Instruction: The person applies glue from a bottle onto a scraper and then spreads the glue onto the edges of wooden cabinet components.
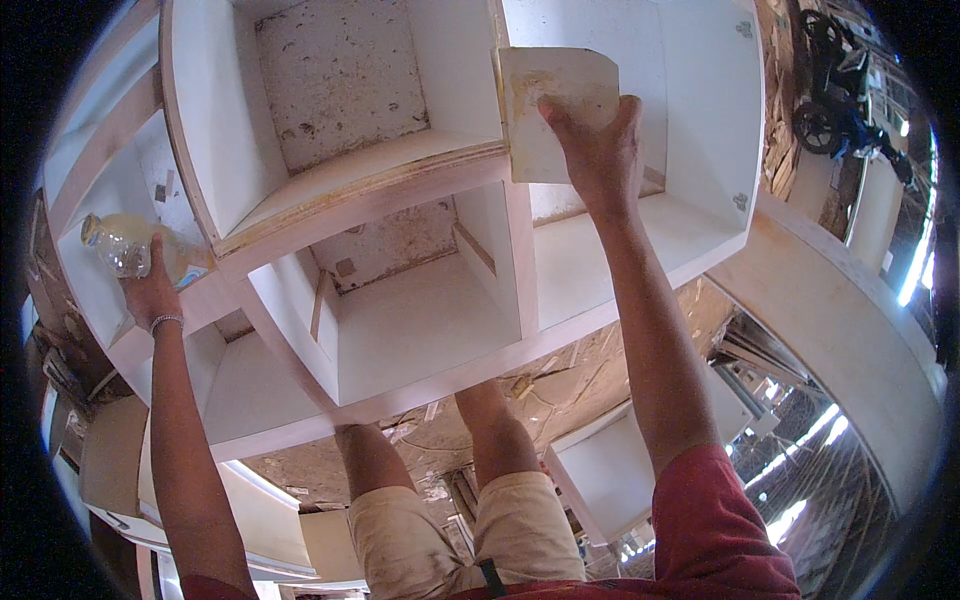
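My left hand (150, 290) grips a clear plastic bottle (130, 250) lying sideways, with pale yellowish contents, over the left compartments of a white and pale-wood cabinet (360, 175). My right hand (595, 150) is closed on a thin squarish cream-coloured piece (555, 75), stained in its middle, held over the upper right compartment beside the central vertical divider. The cabinet's open compartments have speckled, dirty back panels (340, 80); the right one has two metal hinges (740, 200) on its side wall.
Below the cabinet are my legs and a dirt floor (580, 380) with scattered offcuts. A long curved-looking pale board (850, 340) runs along the right. A dark two-wheeled vehicle (830, 120) stands at the upper right. Other white panels (610, 470) and boxes lie around below.
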Tool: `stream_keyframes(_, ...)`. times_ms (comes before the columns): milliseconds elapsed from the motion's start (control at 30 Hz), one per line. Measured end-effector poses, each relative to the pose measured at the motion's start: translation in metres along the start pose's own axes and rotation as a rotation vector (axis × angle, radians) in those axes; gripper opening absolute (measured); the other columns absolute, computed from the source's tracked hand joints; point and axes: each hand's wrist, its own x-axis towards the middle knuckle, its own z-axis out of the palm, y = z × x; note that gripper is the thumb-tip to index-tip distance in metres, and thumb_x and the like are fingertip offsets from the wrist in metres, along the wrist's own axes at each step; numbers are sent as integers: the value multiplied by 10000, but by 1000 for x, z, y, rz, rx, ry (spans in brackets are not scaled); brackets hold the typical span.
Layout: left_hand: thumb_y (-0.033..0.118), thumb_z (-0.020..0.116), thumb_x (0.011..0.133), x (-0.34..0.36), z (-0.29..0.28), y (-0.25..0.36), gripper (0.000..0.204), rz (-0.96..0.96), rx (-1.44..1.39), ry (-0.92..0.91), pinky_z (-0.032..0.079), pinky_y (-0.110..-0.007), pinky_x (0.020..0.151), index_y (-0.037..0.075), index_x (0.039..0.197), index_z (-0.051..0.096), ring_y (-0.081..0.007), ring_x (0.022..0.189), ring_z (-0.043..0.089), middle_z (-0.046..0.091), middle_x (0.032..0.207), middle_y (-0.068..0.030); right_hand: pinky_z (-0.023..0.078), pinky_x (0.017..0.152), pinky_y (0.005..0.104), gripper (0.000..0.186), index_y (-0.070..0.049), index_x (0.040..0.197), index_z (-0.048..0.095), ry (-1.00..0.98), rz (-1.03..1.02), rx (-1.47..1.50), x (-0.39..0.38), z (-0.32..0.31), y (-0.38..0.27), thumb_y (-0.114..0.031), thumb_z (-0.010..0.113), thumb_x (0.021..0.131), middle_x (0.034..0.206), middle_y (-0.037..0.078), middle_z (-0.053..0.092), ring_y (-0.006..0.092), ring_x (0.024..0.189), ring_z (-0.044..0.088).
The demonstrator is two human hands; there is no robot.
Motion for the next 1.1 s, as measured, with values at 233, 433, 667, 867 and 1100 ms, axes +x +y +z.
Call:
stream_keyframes(233, 722, 737, 806, -8, -6, 32, 952, -112, -144, -26, 510, -479, 1034, 5, 1412, 584, -399, 1241, 639, 642, 1385, -231, 588, 795, 496, 748, 28, 1155, 478, 43, -27, -5, 5, -1, 0, -508, 873, 813, 1038, 271, 692, 392, 938, 724)
stream_keyframes(433, 737, 725, 806, -12, -3, 39, 970, -131, -107, -32, 515, -484, 1021, -12, 1407, 582, -412, 1197, 662, 667, 1346, -234, 584, 795, 501, 748, 20, 1156, 476, 13, -2, -55, 4, -1, -8, -511, 873, 808, 1024, 268, 698, 400, 928, 722)
stream_keyframes(667, 730, 735, 801, -9, 0, 25, 981, -57, -66, -10, 513, -475, 1022, -22, 1410, 573, -402, 1212, 656, 661, 1358, -235, 581, 798, 499, 754, 22, 1161, 477, 103, -75, 24, 4, -2, -8, -510, 873, 805, 1027, 262, 701, 399, 925, 722)
stream_keyframes(867, 690, 747, 816, -9, -12, 35, 940, -139, -82, -89, 497, -474, 1047, -15, 1414, 578, -388, 1250, 638, 647, 1383, -229, 566, 837, 512, 752, 28, 1156, 481, 56, 12, -85, 0, -2, -12, -509, 871, 803, 1029, 258, 698, 409, 978, 713)
stream_keyframes(1100, 702, 741, 816, -11, -9, 50, 935, -135, -70, -86, 522, -467, 1014, -15, 1397, 595, -384, 1212, 661, 663, 1366, -217, 555, 861, 517, 766, 30, 1159, 485, 113, 74, -173, 0, -15, -12, -518, 875, 792, 1043, 277, 696, 437, 1003, 699)
